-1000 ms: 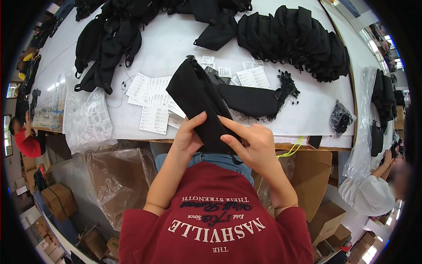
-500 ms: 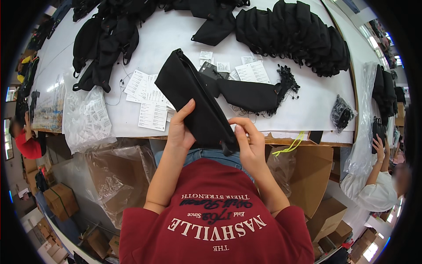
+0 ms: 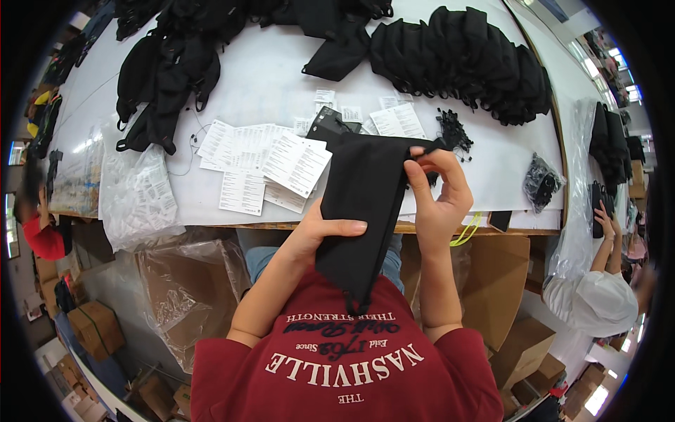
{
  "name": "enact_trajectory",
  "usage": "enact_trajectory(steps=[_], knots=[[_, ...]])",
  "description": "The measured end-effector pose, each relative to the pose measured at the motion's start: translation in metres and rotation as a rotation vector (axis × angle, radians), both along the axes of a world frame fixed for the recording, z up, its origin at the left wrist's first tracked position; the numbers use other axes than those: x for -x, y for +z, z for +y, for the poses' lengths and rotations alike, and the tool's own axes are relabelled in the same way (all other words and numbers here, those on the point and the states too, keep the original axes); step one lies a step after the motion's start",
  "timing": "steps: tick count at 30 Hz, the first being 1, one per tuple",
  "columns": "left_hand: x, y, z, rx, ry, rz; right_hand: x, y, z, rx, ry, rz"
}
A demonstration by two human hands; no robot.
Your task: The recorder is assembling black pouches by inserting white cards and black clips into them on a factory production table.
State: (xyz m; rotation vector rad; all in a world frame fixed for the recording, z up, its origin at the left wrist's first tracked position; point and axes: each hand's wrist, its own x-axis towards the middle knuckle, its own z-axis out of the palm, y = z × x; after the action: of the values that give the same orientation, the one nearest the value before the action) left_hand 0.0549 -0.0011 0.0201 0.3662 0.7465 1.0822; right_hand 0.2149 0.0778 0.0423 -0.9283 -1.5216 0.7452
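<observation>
A flat black fabric pouch [image 3: 362,204] is held upright over the table's front edge, its zip side to the right and a small loop at its lower tip. My left hand [image 3: 313,235] is closed around its left side, thumb lying across the front. At the upper right corner, my right hand [image 3: 441,193] pinches a black strip or tab of the pouch between thumb and fingertips. White printed cards [image 3: 295,163] lie spread to the left of the pouch. Behind it is a stack of black cards [image 3: 327,125], partly covered. A bunch of black tag strings [image 3: 453,130] lies beyond my right hand.
Black pouches stand in a row [image 3: 464,60] at the back right, with black bags [image 3: 169,77] heaped back left. A clear bag of labels [image 3: 140,197] hangs over the front edge. A plastic-lined carton [image 3: 193,288] stands below. Another person [image 3: 598,295] works at the right.
The pouch in my hands has turned more upright. My right hand has moved from its lower end up to the upper right corner. A pouch lying by the strings no longer shows there.
</observation>
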Motion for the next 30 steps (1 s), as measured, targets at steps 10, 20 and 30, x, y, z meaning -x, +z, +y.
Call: enact_trajectory(steps=[10, 20, 30], knots=[[0.018, -0.013, 0.015, 0.177, 0.253, -0.229, 0.002, 0.006, -0.041, 0.302, 0.463, -0.104], [0.030, -0.009, 0.016, 0.130, 0.467, 0.054, 0.003, 0.007, -0.042, 0.053, 0.345, -0.324], [0.022, 0.004, -0.001, -0.009, 0.317, -0.187, 0.000, 0.021, -0.023, -0.279, 0.366, -0.613]])
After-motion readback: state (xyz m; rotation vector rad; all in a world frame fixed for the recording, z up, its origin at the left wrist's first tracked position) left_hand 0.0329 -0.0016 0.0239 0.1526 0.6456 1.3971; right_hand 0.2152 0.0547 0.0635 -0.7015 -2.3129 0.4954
